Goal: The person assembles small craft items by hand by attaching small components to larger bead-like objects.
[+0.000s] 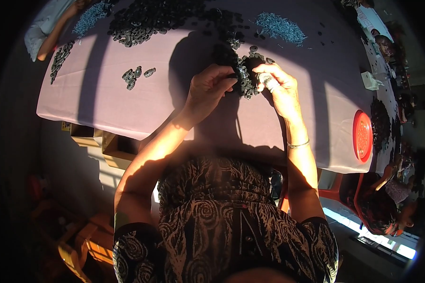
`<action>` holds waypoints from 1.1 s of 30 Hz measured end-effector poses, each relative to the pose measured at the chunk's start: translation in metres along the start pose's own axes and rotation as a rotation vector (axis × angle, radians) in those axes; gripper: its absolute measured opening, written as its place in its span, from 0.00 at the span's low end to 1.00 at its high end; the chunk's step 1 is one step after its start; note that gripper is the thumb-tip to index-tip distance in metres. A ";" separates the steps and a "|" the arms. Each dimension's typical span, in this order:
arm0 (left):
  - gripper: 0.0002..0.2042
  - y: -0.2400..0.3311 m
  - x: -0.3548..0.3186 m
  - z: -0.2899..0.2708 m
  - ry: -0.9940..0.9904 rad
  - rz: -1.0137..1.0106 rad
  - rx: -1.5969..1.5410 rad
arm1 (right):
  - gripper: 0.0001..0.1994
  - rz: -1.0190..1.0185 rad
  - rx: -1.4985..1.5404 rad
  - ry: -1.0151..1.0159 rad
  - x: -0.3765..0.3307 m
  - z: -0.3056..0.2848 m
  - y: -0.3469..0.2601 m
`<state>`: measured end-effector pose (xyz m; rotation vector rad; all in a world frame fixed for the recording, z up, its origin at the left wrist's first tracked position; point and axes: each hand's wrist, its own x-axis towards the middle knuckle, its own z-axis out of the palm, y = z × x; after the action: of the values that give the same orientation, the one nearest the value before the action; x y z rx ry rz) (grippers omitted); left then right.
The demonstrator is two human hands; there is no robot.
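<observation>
Near the table's (127,118) front edge, both hands (212,87) (278,85) pinching small dark parts (245,78), bare cloth around.

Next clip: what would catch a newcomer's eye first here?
Both hands meet at table centre over a small pile of dark ring-shaped parts: the left hand pinches one, the right hand grips a small metallic piece. A red round lid glows at the table's right edge, and a larger dark heap sits at the far side.

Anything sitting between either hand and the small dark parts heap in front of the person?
Nothing visible. The left hand and right hand both sit at the small heap of dark parts on the purple tablecloth, fingertips already touching it, each pinching a piece. Other piles lie farther off.
</observation>
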<state>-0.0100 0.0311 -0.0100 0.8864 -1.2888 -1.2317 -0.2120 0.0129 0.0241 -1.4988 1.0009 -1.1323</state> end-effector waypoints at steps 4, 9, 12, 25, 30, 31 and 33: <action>0.09 0.001 0.001 0.003 -0.014 -0.013 0.010 | 0.09 0.043 0.112 -0.023 -0.001 0.013 0.000; 0.09 0.002 -0.001 0.004 -0.030 -0.016 -0.017 | 0.09 0.040 0.278 -0.072 0.000 0.022 0.006; 0.09 -0.001 -0.001 0.004 -0.051 -0.009 -0.042 | 0.08 0.070 0.298 -0.024 0.001 0.026 0.005; 0.08 -0.003 0.001 0.006 -0.060 -0.035 -0.042 | 0.04 -0.026 -0.015 -0.001 -0.002 0.029 0.001; 0.06 -0.001 0.001 0.007 -0.053 0.016 0.005 | 0.03 -0.074 -0.127 -0.036 -0.001 0.026 0.001; 0.06 -0.001 0.001 0.006 -0.051 0.015 0.006 | 0.03 -0.080 -0.138 -0.053 0.000 0.025 0.001; 0.05 -0.003 0.001 0.006 -0.057 0.043 0.046 | 0.03 -0.086 -0.148 -0.072 0.001 0.024 0.000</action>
<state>-0.0167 0.0307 -0.0121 0.8571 -1.3799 -1.2049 -0.1886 0.0166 0.0220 -1.7030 0.9970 -1.0749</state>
